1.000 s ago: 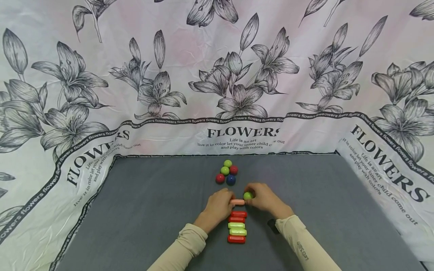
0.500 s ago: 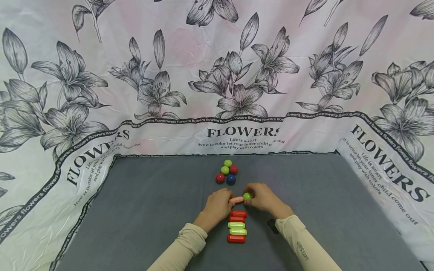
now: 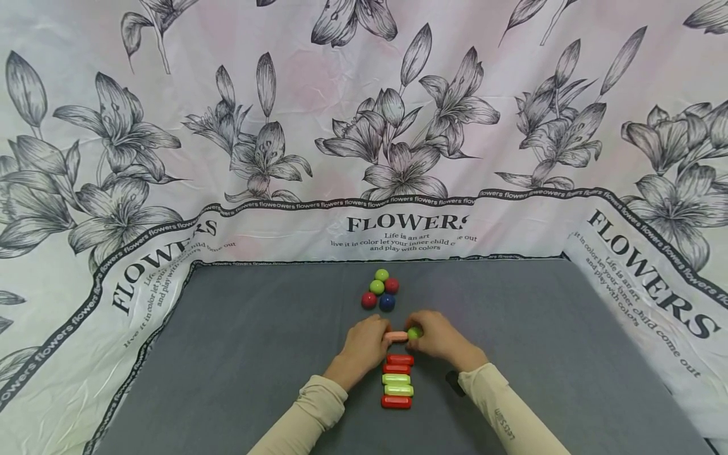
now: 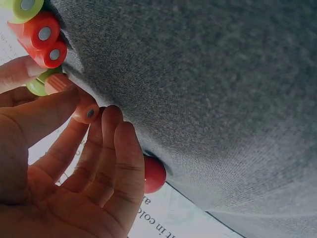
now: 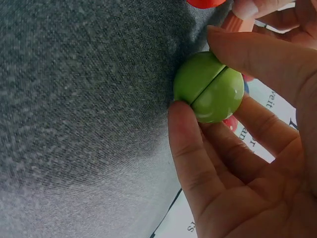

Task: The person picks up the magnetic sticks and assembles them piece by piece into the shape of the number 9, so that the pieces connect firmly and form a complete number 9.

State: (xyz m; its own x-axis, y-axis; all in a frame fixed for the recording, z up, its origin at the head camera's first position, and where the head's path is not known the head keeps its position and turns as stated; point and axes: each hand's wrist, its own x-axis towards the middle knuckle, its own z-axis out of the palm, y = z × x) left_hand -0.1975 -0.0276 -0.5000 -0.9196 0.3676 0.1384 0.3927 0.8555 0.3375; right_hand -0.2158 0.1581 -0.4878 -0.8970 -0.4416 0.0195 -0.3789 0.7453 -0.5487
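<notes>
The left hand (image 3: 366, 344) pinches an orange stick (image 3: 397, 336) beyond five sticks (image 3: 397, 380); its long axis runs left to right, toward the green ball (image 3: 414, 332) pinched by the right hand (image 3: 443, 339). Only the left wrist feed shows me, remotely, its grey end disc (image 4: 90, 113).

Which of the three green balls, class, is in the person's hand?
The green ball pinched in the right hand; the other two green balls lie farther back, grouped with two red balls and a blue ball.
</notes>
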